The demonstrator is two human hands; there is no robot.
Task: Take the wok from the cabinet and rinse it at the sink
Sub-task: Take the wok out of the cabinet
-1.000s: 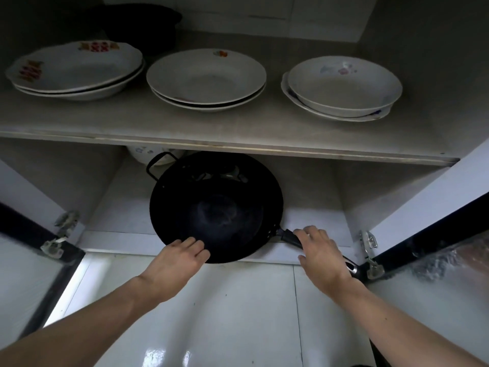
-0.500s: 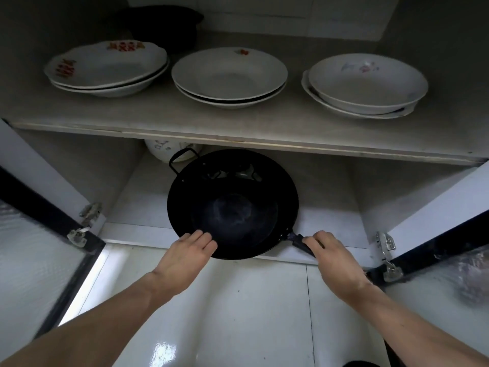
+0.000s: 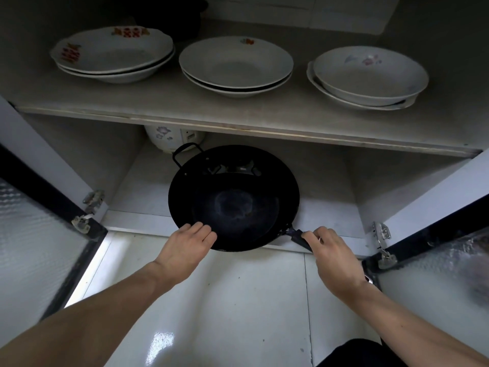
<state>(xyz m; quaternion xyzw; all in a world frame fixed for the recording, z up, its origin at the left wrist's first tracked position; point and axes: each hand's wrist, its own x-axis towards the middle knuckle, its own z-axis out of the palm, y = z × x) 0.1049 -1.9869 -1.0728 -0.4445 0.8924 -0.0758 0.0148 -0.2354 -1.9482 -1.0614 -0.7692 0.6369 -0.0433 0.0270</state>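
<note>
A black wok (image 3: 234, 200) sits at the front of the cabinet's lower compartment, its near rim jutting out over the white floor. It seems to lie inside a second, larger dark pan with a loop handle (image 3: 185, 152) at the back left. My left hand (image 3: 189, 246) grips the wok's near rim, fingers over the edge. My right hand (image 3: 332, 254) is closed around the wok's long black handle (image 3: 300, 238), which points to the front right.
The shelf (image 3: 238, 123) above carries three stacks of white plates (image 3: 235, 64). A white patterned pot (image 3: 169, 137) stands behind the wok. Both cabinet doors (image 3: 31, 229) hang open, left and right, with hinges (image 3: 382, 235) sticking out. Glossy white floor tiles (image 3: 238, 300) lie below.
The wok has come slightly forward out of the compartment with both hands on it. My right hand has slid back along the handle. The view has shifted, showing more of the left door.
</note>
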